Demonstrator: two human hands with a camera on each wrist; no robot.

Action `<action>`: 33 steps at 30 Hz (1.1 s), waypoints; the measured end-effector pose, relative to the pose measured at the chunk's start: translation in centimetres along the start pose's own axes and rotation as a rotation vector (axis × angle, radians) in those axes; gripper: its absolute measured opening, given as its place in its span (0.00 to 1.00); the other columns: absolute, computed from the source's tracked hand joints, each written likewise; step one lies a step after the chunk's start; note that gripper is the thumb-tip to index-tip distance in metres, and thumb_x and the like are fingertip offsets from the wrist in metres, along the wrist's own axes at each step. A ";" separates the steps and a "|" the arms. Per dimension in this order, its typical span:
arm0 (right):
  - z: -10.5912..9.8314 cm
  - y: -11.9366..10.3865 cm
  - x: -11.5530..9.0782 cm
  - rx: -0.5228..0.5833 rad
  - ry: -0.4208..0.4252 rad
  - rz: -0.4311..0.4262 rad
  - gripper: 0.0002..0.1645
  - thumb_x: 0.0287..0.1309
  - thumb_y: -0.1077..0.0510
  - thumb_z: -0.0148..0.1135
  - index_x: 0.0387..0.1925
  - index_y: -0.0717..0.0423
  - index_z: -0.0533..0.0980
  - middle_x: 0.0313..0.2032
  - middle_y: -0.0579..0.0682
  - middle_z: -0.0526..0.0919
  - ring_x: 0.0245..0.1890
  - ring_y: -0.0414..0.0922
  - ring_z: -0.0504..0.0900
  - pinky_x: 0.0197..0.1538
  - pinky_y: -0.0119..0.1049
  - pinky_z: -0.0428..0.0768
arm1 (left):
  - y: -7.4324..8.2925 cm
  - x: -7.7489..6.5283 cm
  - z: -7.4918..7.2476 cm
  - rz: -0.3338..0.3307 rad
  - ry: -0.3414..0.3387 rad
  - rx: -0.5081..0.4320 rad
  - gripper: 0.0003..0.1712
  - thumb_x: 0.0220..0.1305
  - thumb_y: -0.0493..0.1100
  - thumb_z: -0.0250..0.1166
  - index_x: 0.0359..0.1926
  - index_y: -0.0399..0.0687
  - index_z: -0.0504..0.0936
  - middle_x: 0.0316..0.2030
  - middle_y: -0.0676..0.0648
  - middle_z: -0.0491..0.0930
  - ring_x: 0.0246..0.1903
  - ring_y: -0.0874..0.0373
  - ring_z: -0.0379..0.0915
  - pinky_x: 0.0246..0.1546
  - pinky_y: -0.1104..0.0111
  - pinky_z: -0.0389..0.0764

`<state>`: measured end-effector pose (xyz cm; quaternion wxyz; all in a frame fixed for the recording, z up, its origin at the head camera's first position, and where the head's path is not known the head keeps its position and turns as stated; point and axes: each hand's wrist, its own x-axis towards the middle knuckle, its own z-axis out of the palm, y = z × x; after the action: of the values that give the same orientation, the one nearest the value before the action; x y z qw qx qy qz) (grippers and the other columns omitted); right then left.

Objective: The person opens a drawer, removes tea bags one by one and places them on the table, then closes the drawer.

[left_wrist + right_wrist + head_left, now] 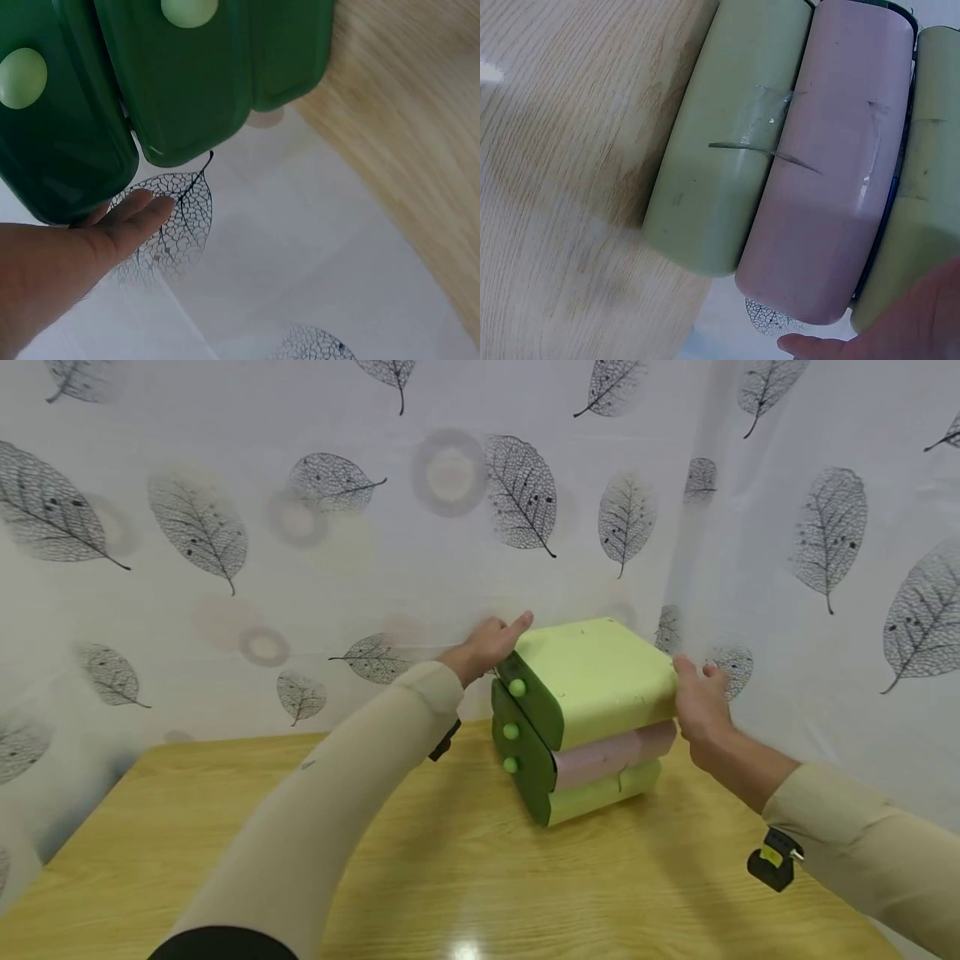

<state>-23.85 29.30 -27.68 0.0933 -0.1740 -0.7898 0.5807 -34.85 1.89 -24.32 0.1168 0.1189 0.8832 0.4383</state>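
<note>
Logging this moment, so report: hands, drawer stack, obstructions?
Left hand at knobbed end of top tier, right hand at opposite end. Pink tier, bottom tier stacked beneath. No obstruction visible.

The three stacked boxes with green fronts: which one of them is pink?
The middle box has the pink body; the top box and the bottom box are both pale yellow-green.

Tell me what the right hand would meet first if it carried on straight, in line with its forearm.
Most likely the leaf-print curtain behind the table; the right hand seems to touch the end of the top drawer, so it might brush that first. Depth there is unclear.
</note>
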 end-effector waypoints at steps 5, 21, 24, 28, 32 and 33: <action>1.0 -0.3 -0.1 -0.019 0.037 -0.012 0.49 0.70 0.32 0.33 0.79 0.54 0.35 0.78 0.62 0.43 0.77 0.58 0.49 0.78 0.54 0.56 | -0.1 0.6 0.2 -0.060 0.017 -0.034 0.39 0.75 0.63 0.45 0.74 0.41 0.58 0.71 0.41 0.62 0.67 0.44 0.63 0.64 0.46 0.73; 1.8 -0.2 -0.2 -0.113 0.079 -0.051 0.45 0.72 0.36 0.31 0.75 0.64 0.51 0.73 0.64 0.59 0.71 0.59 0.59 0.75 0.54 0.60 | -1.9 0.1 0.0 -0.001 -0.057 -0.113 0.33 0.77 0.61 0.44 0.70 0.42 0.64 0.61 0.38 0.69 0.59 0.42 0.72 0.57 0.44 0.80; 1.8 -0.2 -0.2 -0.091 0.063 -0.061 0.45 0.72 0.36 0.31 0.75 0.64 0.50 0.73 0.64 0.58 0.72 0.58 0.59 0.75 0.53 0.60 | -2.1 -0.2 -0.1 0.003 -0.063 -0.115 0.32 0.77 0.62 0.44 0.67 0.43 0.67 0.60 0.38 0.70 0.59 0.41 0.72 0.54 0.43 0.82; 1.8 -0.1 0.0 -0.057 0.031 -0.068 0.45 0.72 0.36 0.31 0.76 0.64 0.49 0.74 0.63 0.56 0.72 0.58 0.57 0.76 0.53 0.60 | -2.5 -0.9 -0.4 0.004 -0.063 -0.112 0.34 0.76 0.63 0.45 0.67 0.42 0.64 0.60 0.38 0.69 0.59 0.41 0.72 0.49 0.43 0.84; 1.9 -0.1 0.1 -0.037 0.024 -0.065 0.45 0.72 0.36 0.32 0.76 0.63 0.48 0.75 0.62 0.54 0.73 0.57 0.56 0.76 0.52 0.59 | -2.8 -1.6 -0.5 0.001 -0.063 -0.113 0.36 0.76 0.64 0.45 0.68 0.41 0.62 0.59 0.38 0.70 0.59 0.42 0.72 0.47 0.44 0.85; 1.9 -0.1 0.1 -0.037 0.024 -0.062 0.45 0.72 0.36 0.32 0.76 0.62 0.48 0.75 0.62 0.54 0.73 0.57 0.56 0.76 0.52 0.58 | -2.9 -1.7 -0.5 0.003 -0.061 -0.112 0.36 0.76 0.64 0.45 0.69 0.41 0.62 0.59 0.38 0.70 0.59 0.42 0.72 0.48 0.44 0.85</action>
<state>-24.64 27.60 -28.17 0.1175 -0.1582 -0.8042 0.5608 -33.69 -0.70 -26.15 0.1494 0.1267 0.8531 0.4835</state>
